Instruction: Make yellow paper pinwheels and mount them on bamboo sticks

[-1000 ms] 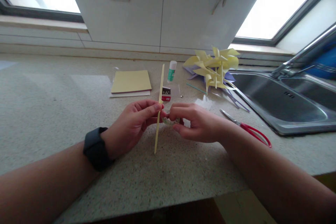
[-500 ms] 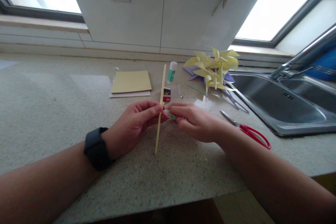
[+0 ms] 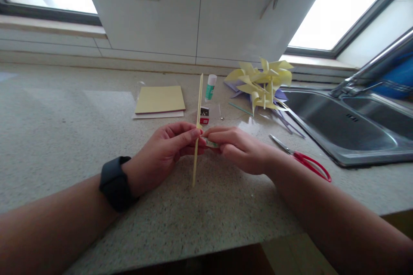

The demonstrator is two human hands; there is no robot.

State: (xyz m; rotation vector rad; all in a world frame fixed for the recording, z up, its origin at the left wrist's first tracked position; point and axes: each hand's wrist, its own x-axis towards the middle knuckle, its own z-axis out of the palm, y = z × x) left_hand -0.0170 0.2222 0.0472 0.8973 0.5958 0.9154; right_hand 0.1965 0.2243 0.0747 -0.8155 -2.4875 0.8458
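My left hand (image 3: 174,139) pinches a yellow piece of paper (image 3: 200,99) between thumb and fingers; the paper stands nearly upright and shows almost edge-on. My right hand (image 3: 240,148) is closed at its right side, its fingers around a small whitish-green piece (image 3: 212,143) whose kind I cannot make out. Its fingertips meet those of my left hand near the paper's middle. Just behind the hands sits a small red box (image 3: 204,120) with metallic bits in it. A glue stick (image 3: 210,89) with a white cap stands farther back.
Yellow paper sheets (image 3: 159,99) lie stacked at the back left. Yellow and purple paper pinwheels (image 3: 266,79) are piled at the back right, near a thin green stick (image 3: 240,108). Red-handled scissors (image 3: 311,166) lie beside my right forearm. A steel sink (image 3: 364,137) is set into the counter.
The yellow paper has turned slightly, its top edge appearing a little higher. The whitish-green piece in my right fingers has tilted flatter. Both hands stay in about the same place.
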